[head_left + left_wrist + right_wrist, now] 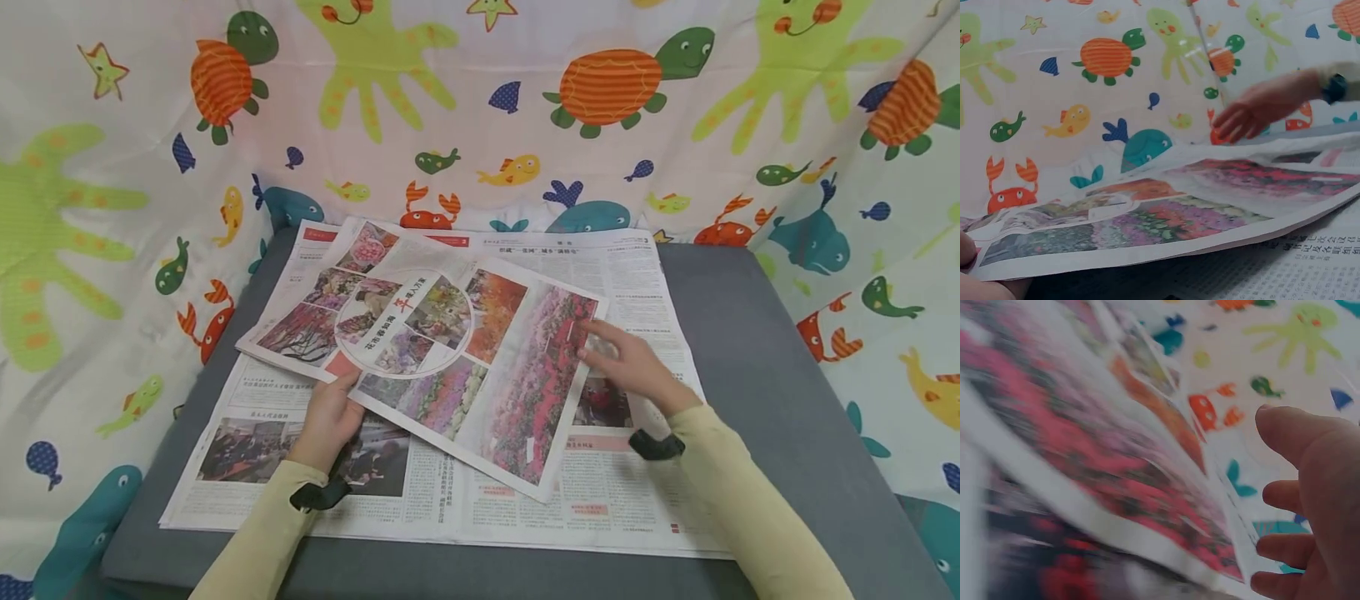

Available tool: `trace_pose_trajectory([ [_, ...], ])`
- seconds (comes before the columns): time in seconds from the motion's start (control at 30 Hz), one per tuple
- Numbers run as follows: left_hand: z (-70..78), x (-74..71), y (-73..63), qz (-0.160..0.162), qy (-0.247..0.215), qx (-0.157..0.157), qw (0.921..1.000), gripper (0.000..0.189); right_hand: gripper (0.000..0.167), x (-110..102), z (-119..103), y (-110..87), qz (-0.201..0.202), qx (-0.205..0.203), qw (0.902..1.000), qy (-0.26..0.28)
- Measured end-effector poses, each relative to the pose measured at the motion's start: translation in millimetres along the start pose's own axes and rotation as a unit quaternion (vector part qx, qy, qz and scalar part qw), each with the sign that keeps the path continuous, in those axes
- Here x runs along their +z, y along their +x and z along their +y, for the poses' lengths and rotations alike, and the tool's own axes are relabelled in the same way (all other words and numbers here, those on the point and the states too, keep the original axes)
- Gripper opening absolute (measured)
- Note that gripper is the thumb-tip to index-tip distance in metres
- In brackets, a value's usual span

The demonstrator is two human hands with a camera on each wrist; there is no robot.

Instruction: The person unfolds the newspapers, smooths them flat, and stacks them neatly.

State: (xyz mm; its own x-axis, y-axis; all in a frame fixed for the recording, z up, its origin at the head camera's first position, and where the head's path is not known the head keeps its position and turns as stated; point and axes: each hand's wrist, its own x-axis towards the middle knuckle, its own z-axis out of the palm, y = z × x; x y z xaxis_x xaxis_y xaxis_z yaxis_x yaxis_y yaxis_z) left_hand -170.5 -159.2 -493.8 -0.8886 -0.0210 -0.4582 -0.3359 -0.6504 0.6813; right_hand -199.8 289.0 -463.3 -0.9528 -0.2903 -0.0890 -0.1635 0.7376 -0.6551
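Observation:
A folded newspaper sheet with color flower photos point(506, 392) lies at a slant over a larger spread newspaper point(517, 517). My left hand point(328, 423) pinches the near edge of the flower sheet, thumb on top; the fingers beneath are hidden. In the left wrist view that sheet point(1147, 228) is lifted off the printed pages. My right hand point(633, 367) is at the sheet's right edge, fingers extended and spread. The right wrist view shows this hand point(1322, 481) apart from the sheet point(1104, 456), holding nothing.
Both papers lie on a grey-covered table point(757, 392), whose surface shows along the sides and front. A curtain printed with sea animals point(465, 100) hangs behind and at both sides. Each wrist wears a black strap point(321, 495).

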Motion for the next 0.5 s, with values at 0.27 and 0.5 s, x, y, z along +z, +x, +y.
trace_pose_trajectory([
  [0.27, -0.5, -7.9, -2.9, -0.009, 0.073, -0.016, 0.9972, 0.064, 0.071, -37, 2, 87.1, -0.054, 0.099, 0.9897, 0.088],
  [0.5, -2.0, -12.0, -3.0, -0.025, 0.093, -0.015, 0.9953, 0.047, 0.075, -28, -6, 131.0, -0.092, 0.127, 0.9802, 0.122],
])
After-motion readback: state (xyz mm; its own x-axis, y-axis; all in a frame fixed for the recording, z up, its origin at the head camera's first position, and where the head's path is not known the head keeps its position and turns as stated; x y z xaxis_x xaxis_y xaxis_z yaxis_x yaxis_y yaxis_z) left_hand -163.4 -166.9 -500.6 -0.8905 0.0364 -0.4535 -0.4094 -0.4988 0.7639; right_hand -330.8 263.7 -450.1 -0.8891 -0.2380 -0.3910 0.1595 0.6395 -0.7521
